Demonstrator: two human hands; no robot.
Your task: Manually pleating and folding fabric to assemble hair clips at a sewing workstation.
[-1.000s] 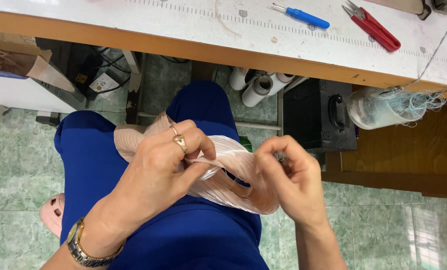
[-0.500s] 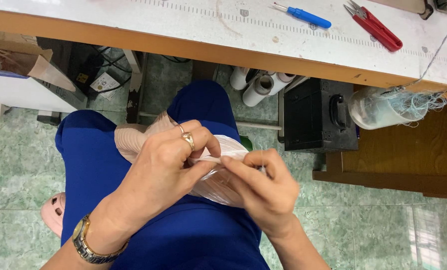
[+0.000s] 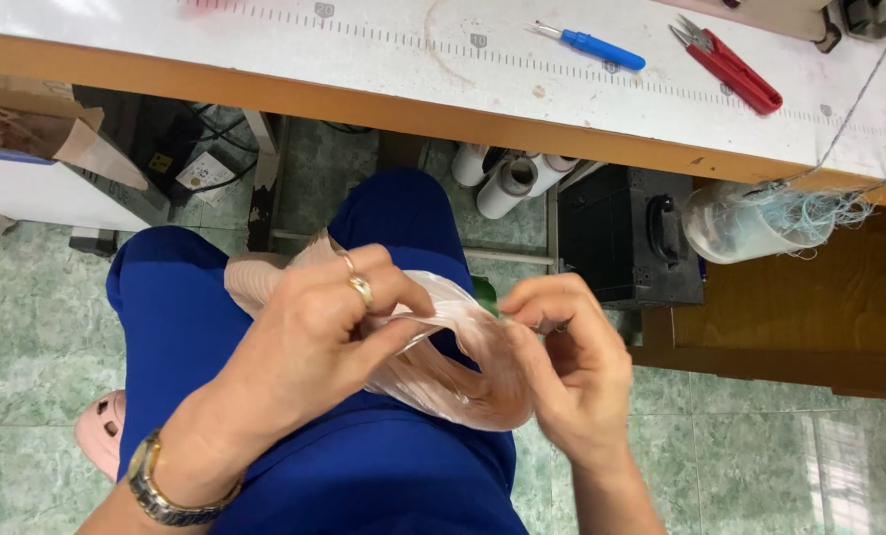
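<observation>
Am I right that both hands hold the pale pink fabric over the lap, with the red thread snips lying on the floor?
Not quite. Left hand and right hand do hold the pale pink fabric over the lap, but the head view shows the red thread snips lying on the white tabletop.

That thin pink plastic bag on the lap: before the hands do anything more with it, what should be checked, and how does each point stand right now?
1. Both hands on the bag: ok. The left hand pinches the pink plastic bag from above, and the right hand holds its other side.
2. Bag supported: ok, it hangs between the hands above the blue-clad lap.
3. Bag opened: cannot tell, the film is crumpled and folded.
4. What is inside the bag: cannot tell.
5. Sharp tools out of the way: ok. The red snips and blue-handled tool lie on the white table.
</observation>
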